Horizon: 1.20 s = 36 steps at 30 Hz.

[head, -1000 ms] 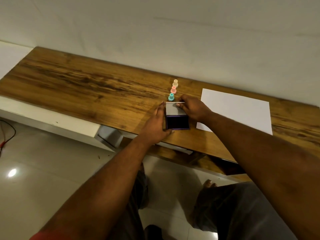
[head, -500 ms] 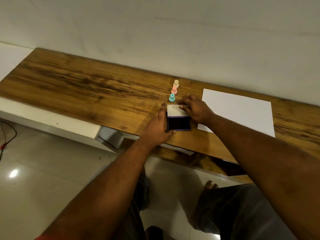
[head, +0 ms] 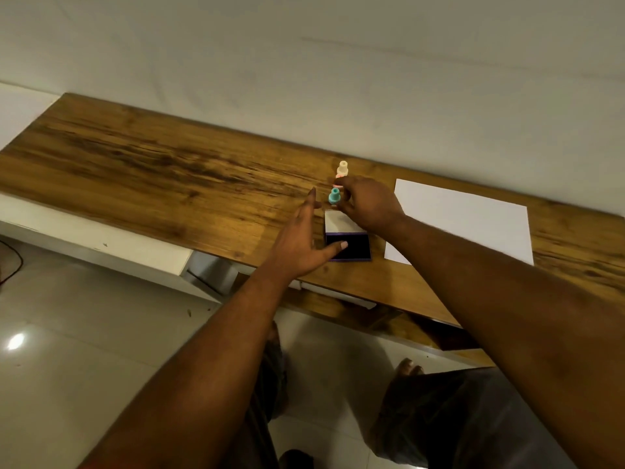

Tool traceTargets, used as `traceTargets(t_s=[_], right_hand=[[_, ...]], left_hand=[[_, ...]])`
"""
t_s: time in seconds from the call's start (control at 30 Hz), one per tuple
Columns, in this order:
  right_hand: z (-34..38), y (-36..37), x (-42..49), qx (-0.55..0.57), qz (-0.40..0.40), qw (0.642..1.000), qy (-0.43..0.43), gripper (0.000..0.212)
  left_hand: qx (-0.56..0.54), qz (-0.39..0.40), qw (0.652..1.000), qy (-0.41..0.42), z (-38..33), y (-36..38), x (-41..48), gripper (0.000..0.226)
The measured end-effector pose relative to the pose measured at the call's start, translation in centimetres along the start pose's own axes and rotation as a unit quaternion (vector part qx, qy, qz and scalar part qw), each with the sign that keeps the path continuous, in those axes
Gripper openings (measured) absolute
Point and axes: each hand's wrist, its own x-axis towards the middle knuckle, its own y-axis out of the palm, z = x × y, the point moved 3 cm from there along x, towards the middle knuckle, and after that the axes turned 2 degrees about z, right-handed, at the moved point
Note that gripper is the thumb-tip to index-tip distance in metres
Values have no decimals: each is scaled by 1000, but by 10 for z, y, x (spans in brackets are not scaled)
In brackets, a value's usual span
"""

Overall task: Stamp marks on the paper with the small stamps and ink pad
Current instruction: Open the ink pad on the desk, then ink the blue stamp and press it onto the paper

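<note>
Right hand (head: 370, 206) reaches over the open ink pad (head: 347, 246), fingers curled at the row of stamps, and its grip is hard to call: the fingertips sit at the pink stamp (head: 339, 186), mostly hidden behind them, but I cannot tell whether they have closed on it. The teal stamp (head: 334, 196) stands upright just at nine o'clock of those fingertips, the cream stamp (head: 342, 168) at twelve, so the row runs away from the person. Left hand (head: 301, 238) lies spread and released, thumb tip resting on the pad's near-left edge, steadying it by the look of it. The right hand is clearly the nearer one. The white paper (head: 463, 221) lies blank at three o'clock on the desk (head: 152, 177).
</note>
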Motion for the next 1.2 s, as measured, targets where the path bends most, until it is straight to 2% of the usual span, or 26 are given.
traceTargets(t_s=[0.2, 0.3, 0.47, 0.67, 0.83, 1.07, 1.2], right_hand=[[9, 11, 12, -15, 34, 999, 27, 33], [9, 18, 14, 5, 43, 999, 31, 33], [14, 17, 11, 129, -4, 991, 19, 30], [24, 10, -3, 223, -21, 975, 11, 24], [20, 6, -17, 227, -22, 974, 8, 26], [14, 9, -35, 198, -15, 980, -16, 21], [8, 12, -47, 217, -23, 976, 5, 27]], left_hand=[[1, -63, 998, -7, 5, -11, 7, 114], [19, -95, 995, -17, 7, -14, 12, 94], [62, -122, 990, -29, 8, -19, 18, 66], [25, -162, 986, -23, -1, -19, 23, 37], [-22, -130, 991, -11, -1, -15, 26, 34], [-9, -92, 996, 14, 5, -6, 26, 36], [19, -58, 998, 21, 7, -3, 25, 38]])
